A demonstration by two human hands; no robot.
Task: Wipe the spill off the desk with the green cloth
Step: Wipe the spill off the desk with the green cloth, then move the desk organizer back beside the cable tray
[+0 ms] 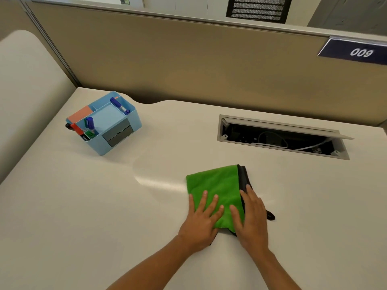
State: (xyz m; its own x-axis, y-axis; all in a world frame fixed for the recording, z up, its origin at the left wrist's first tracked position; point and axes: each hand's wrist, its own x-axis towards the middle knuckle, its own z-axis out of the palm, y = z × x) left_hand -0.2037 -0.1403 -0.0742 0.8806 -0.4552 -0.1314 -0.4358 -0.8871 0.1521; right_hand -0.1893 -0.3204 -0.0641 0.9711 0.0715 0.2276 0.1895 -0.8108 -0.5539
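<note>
Both palms flat: left hand (202, 223) and right hand (252, 220) press the green cloth (215, 185) mid-desk (83, 206), toward the near edge. No clear spill shows, only a faint sheen left of it. Risk: sweeping past it, or the cloth bunching.

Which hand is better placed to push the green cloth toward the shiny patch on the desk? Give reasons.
Probably the left hand. It lies flat on the cloth, on the side nearer the shiny patch to the left. The right hand rests along the cloth's dark right edge, farther away.
</note>
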